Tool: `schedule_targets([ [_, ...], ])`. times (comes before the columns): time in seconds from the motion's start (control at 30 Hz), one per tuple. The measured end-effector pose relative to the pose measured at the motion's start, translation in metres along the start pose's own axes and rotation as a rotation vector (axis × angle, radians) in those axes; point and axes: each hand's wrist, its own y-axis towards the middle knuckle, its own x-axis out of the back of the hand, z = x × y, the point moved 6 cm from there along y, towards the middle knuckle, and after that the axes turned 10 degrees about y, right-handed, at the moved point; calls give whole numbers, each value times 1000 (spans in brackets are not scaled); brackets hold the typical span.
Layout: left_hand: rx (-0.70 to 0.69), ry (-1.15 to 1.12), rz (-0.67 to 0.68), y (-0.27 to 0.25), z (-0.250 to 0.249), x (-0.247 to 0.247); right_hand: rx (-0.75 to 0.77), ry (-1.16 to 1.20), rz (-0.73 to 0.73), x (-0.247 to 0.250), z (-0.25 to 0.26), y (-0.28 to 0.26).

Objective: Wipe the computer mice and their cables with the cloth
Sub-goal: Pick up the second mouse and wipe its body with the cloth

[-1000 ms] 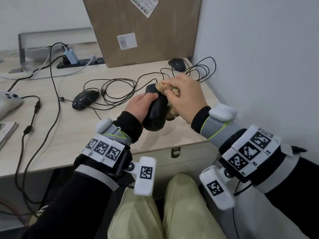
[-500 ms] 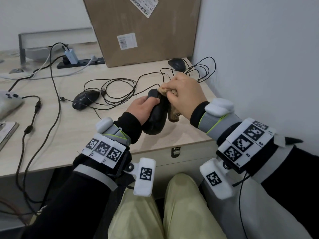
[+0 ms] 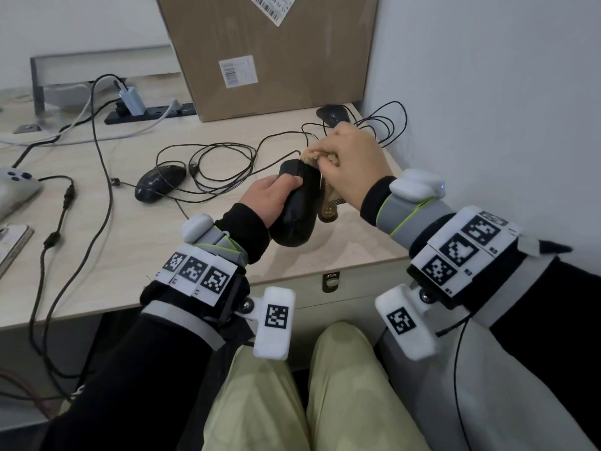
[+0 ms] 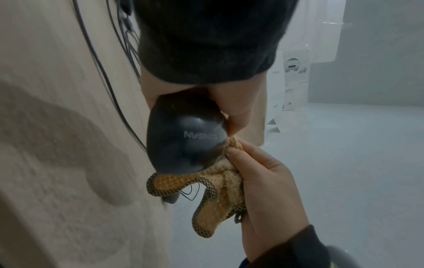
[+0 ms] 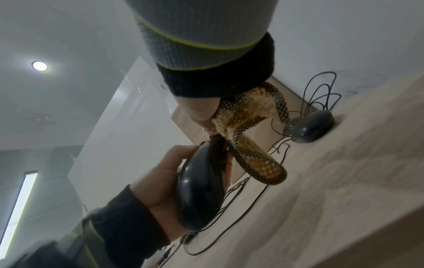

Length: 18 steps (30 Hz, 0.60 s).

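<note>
Left hand [image 4: 231,107] grips black mouse [image 4: 183,136]; right hand [image 4: 263,190] seemingly presses cloth [image 4: 220,195] against it

left hand [image 3: 270,198] gripping, right hand [image 3: 353,161] fingers [image 4: 238,154] pinched shut

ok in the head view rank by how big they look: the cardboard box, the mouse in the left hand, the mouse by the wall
1. cardboard box
2. mouse in the left hand, though it's nearest the camera
3. mouse by the wall, farthest away and partly hidden behind the right hand

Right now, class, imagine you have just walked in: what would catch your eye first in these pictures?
The left hand holds a black mouse above the desk's near edge, while the right hand presses a bunched tan cloth against its front end. Two more mice lie among looping cables, before a big cardboard box.
</note>
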Motion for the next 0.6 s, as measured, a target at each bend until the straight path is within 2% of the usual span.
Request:
schedule_targets([
  [0.07, 32, -47, 32, 1, 1, -1, 55, 71, -48, 2, 6, -5],
  [0.17, 37, -126, 68, 2, 2, 0, 182, 135, -14, -4, 19, -18],
  [0.27, 34, -166, 131, 4, 6, -5, 129, 96, 1, -5, 10, -15],
  [0.4, 41, -131, 113, 4, 10, -5, 51, 50, 22, -3, -2, -5],
  [0.5, 47, -183, 144, 7, 10, -4, 121, 145, -65, 3, 8, -13],
  [0.6, 21, -221, 185, 7, 7, -5, 195, 191, -41, -1, 19, -24],
])
